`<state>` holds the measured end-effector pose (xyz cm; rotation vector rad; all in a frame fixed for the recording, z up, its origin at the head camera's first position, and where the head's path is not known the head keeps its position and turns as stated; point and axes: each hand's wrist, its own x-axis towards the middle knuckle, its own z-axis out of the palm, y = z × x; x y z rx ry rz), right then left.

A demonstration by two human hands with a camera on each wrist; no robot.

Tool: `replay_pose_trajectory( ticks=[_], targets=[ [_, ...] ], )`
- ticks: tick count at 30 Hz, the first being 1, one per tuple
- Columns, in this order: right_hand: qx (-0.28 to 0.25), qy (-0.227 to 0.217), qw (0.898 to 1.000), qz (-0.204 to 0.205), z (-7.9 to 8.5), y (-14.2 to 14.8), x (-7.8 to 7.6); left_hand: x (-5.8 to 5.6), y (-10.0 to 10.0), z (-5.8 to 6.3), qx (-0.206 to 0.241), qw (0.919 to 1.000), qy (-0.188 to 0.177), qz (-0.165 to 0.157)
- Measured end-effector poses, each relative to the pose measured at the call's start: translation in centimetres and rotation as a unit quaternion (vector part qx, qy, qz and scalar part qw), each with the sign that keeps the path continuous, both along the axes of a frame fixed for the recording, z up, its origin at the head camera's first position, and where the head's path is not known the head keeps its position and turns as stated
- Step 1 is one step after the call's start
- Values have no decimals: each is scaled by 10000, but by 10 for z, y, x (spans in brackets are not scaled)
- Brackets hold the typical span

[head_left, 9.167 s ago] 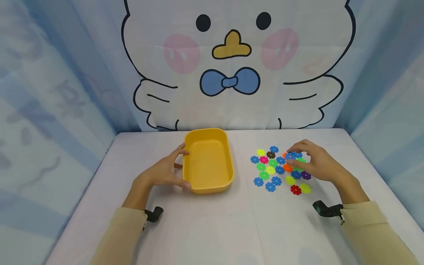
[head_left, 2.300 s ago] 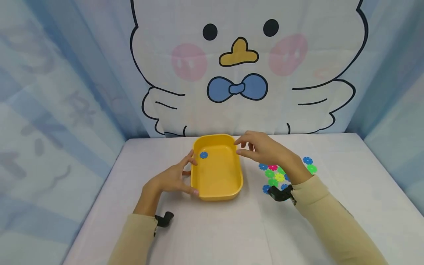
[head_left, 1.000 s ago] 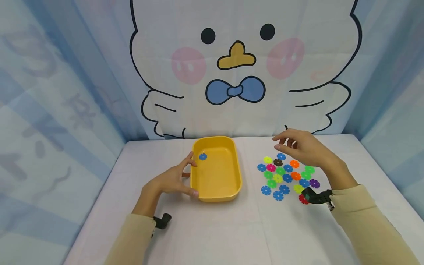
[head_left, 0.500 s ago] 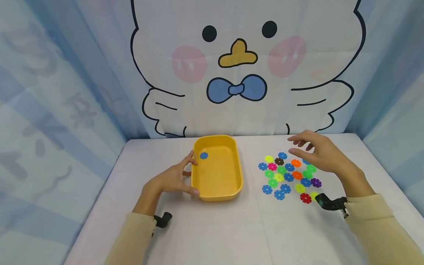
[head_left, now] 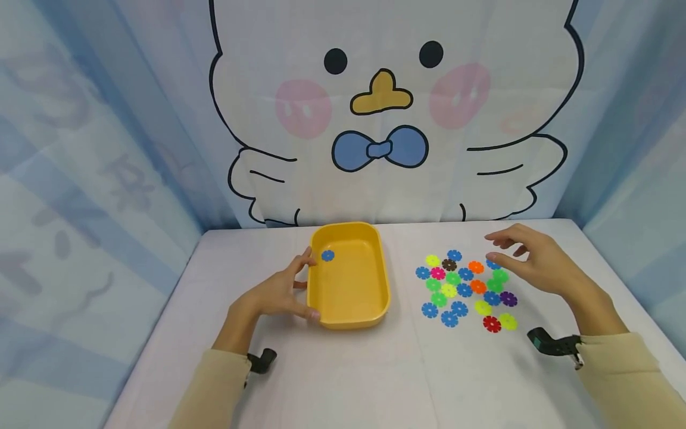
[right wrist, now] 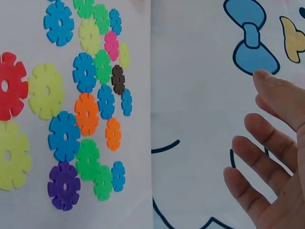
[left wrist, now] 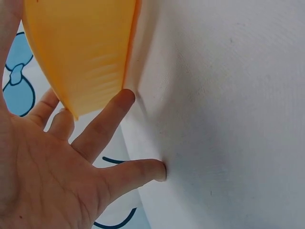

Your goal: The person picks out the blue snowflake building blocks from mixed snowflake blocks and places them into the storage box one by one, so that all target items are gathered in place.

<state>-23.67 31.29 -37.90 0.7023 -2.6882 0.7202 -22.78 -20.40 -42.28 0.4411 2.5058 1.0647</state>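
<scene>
A yellow plastic tray [head_left: 349,292] stands left of centre, with one blue notched snowflake disc [head_left: 328,255] lying in its far left part. My left hand [head_left: 273,294] rests against the tray's left side, fingers spread; the left wrist view shows fingertips at the tray's wall [left wrist: 83,62] and no object in the palm [left wrist: 52,176]. My right hand [head_left: 538,262] hovers empty over the right edge of the loose discs, thumb and fingers apart. Nearest below it are a blue disc [head_left: 493,264], partly hidden by the thumb, and a green disc [head_left: 501,276].
Several flat snowflake discs in blue, green, yellow, orange, pink, brown, red and purple [right wrist: 64,186] lie loosely right of the tray. The white tablecloth [head_left: 375,381] ends at a cartoon-printed curtain [head_left: 386,185] behind. Curtains also hang at both sides.
A blue disc, earlier in my right hand, now lies in the tray. My right hand has moved from the tray back rightward over the discs. The left hand stays at the tray.
</scene>
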Motion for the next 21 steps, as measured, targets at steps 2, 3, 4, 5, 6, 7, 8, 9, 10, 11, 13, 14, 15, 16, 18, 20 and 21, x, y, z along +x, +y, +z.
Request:
replay_pose_trajectory(
  ticks=[2, 3, 4, 5, 6, 7, 8, 9, 10, 11, 13, 14, 15, 16, 18, 20, 21],
  targets=[
    [-24, 45, 10000, -52, -3, 4, 2, 1, 0, -1, -11, 10000, 17, 4],
    [-39, 57, 10000, -70, -4, 6, 3, 2, 0, -1, -14, 10000, 27, 10],
    [-54, 63, 9999, -80, -5, 7, 3, 2, 0, -1, -18, 10000, 30, 17],
    [-61, 61, 9999, -98, -7, 8, 4, 3, -1, -1, -27, 10000, 31, 27],
    [-65, 60, 9999, -126, -7, 10, 5, 3, 0, -1, -44, 10000, 38, 31],
    [-69, 40, 9998, -154, -8, 11, 5, 2, 0, -1, -45, 10000, 26, 37],
    [-66, 13, 9998, -183, -8, 13, 6, 2, 1, -1, -50, 10000, 9, 46],
    [-51, -10, 9998, -213, -9, 14, 7, 2, 1, -1, -62, 10000, -2, 61],
    [-40, -45, 9997, -240, -10, 15, 7, 2, 1, -1, -87, 9999, -10, 85],
    [-38, -78, 9996, -268, -11, 16, 8, 2, 1, 0, -105, 9999, -10, 103],
    [-56, -148, 9993, -341, -12, 18, 9, 2, 2, -1, -131, 9998, 0, 133],
    [-55, -164, 9992, -362, -13, 19, 10, 2, 1, -1, -142, 9998, 7, 143],
    [-59, -176, 9991, -383, -14, 20, 10, 3, 1, -1, -157, 9998, 17, 150],
    [-81, -185, 9990, -397, -14, 21, 11, 3, 1, -1, -170, 9997, 23, 151],
    [-113, -158, 9989, -428, -15, 23, 12, 3, 1, -2, -158, 9998, 29, 126],
    [-124, -102, 9989, -431, -16, 24, 14, 3, 2, -2, -159, 9998, 13, 128],
    [-135, -88, 9989, -435, -16, 24, 15, 3, 2, -2, -172, 9998, 3, 138]
  ],
)
